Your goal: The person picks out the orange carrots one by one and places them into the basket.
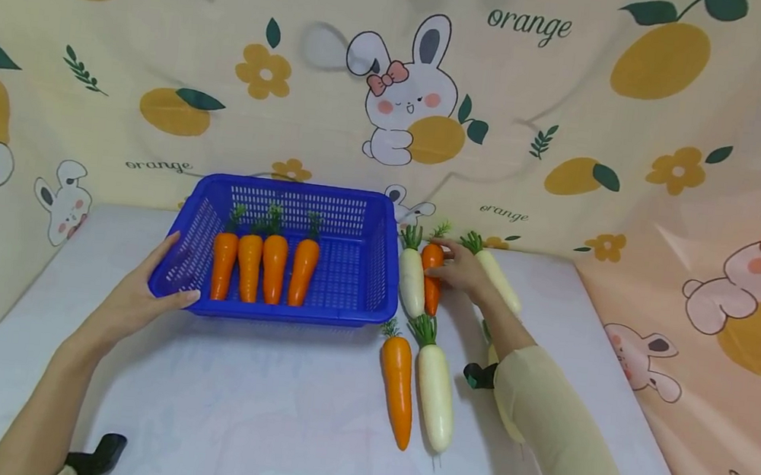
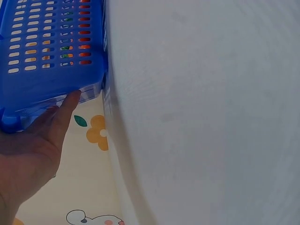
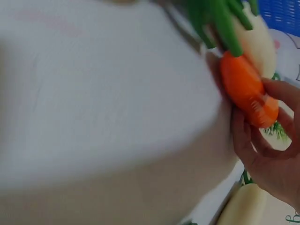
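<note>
My left hand (image 1: 133, 302) rests against the left end of a blue plastic basket (image 1: 298, 311), its thumb along the front rim and its fingers on the side. In the left wrist view, straight fingers touch the slotted basket (image 2: 47, 84). Several orange carrots (image 1: 273, 269) with green tops lie side by side in the basket's left part. To the right of the basket, my right hand (image 1: 463, 271) pinches another carrot (image 1: 429, 284) between thumb and fingers. That carrot (image 3: 246, 89) lies beside a white radish (image 1: 412, 283) with a green top.
Nearer the front, a carrot (image 1: 396, 392) and a white radish (image 1: 435, 396) lie side by side on the white table (image 1: 254, 409). Another radish (image 1: 500, 280) lies beyond the right forearm. The right sleeve partly covers one more radish (image 1: 508, 414). A printed cloth (image 1: 280, 136) hangs behind.
</note>
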Available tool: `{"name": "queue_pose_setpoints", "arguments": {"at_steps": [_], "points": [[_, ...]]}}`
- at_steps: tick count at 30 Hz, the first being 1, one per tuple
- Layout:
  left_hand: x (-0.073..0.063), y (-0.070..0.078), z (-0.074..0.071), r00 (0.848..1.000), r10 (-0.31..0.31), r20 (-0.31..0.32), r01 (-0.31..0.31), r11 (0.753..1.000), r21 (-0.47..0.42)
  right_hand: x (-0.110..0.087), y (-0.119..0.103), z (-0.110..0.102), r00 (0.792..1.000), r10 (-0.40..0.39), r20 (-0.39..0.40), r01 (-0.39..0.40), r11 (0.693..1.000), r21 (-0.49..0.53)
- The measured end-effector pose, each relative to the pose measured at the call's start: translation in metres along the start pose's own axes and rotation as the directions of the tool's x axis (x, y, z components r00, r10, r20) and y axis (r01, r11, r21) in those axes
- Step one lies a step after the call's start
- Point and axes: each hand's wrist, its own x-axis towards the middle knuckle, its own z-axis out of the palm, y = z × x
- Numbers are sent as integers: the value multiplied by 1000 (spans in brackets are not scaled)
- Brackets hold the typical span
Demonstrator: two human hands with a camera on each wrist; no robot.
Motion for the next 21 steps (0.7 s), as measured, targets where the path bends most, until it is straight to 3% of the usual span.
{"name": "queue_pose_setpoints", "arguments": {"at_steps": [5, 10, 21], "points": [[-1, 0, -1, 1000, 1, 0, -1, 1000, -5, -1, 3, 2, 999, 32, -36, -30, 996, 79], [0, 0, -1, 1000, -6, 0, 6, 1000, 5, -4, 12, 1, 999, 12, -47, -3, 981, 193], [1, 2, -1, 1000, -1, -2, 1, 1000, 4, -13, -4, -13, 999, -1, -33, 14, 917, 398]]}}
